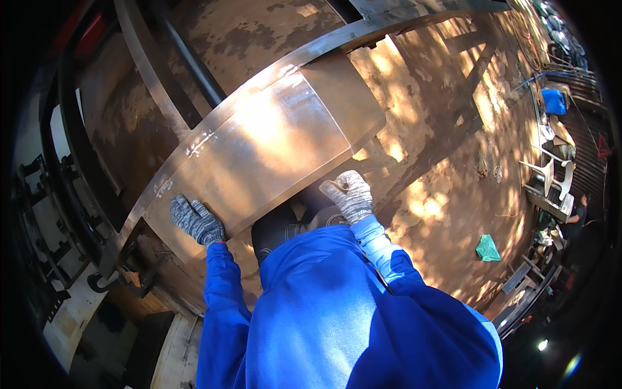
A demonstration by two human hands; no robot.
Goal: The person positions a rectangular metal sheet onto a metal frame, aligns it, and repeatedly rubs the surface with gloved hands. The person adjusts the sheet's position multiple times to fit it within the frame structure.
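Note:
A flat metal sheet (259,162), brownish with a bright patch of sunlight, lies in front of me against a curved steel frame (285,65). My left hand (196,222), in a grey knitted glove, rests flat on the sheet's near left part with its fingers stretched out. Beyond the sheet's near edge, to the right, is my right hand (352,198) in a matching glove. Its fingers are curled in, and whatever they may hold is hidden. A second, duller plate (346,97) adjoins the sheet at its right end.
Steel bars (149,65) of the frame stretch away at the far left. Brown dirt ground (447,194) lies to the right, with a green bag (487,248) on it. A white plastic chair (551,172), a blue container (554,102) and a partly visible person (576,214) are at the far right.

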